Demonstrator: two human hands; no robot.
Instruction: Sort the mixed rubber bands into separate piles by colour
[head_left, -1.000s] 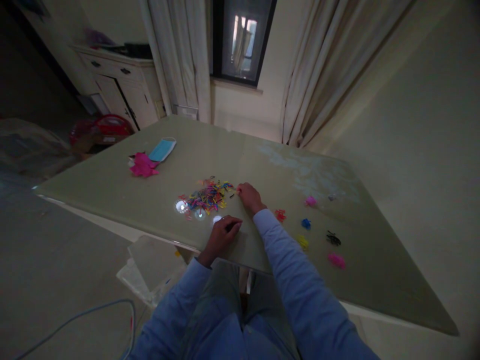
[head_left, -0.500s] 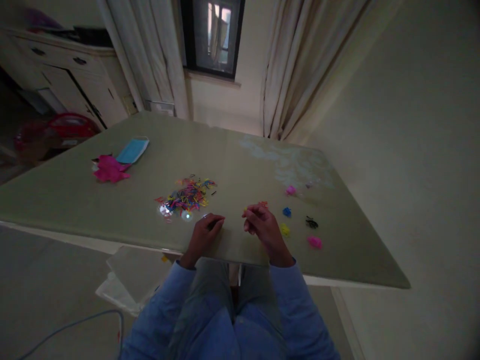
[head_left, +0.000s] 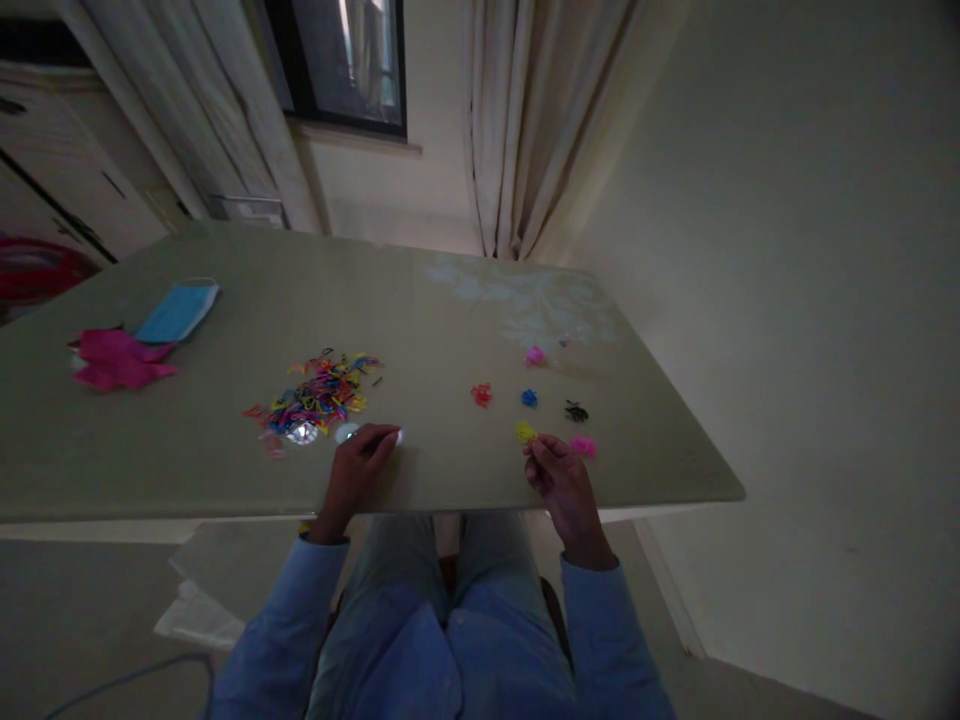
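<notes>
A mixed pile of small coloured rubber bands point(head_left: 319, 392) lies on the table left of centre. My left hand point(head_left: 360, 462) rests at the table's near side, right of that pile, its fingers pressed together; anything inside them is hidden. Pinched fingers of my right hand point(head_left: 559, 475) are at the small yellow heap of rubber bands point(head_left: 525, 431), seemingly on a yellow band that blends with the heap. Around it sit a red heap point(head_left: 481, 395), a blue heap point(head_left: 529, 397), a black heap point(head_left: 576, 411), a hot-pink heap point(head_left: 583, 446) and a pink heap point(head_left: 535, 356).
A blue face mask point(head_left: 178, 312) and a crumpled pink wrapper point(head_left: 120, 358) lie at the table's left. Shiny round discs point(head_left: 302, 433) sit by the mixed pile's near edge. The table point(head_left: 420, 320) has its near edge against my lap; a wall point(head_left: 787, 300) stands right.
My right hand has moved right, from open table to the yellow heap, keeping its pinch. The left hand stays near the mixed pile. The whole view has turned rightward.
</notes>
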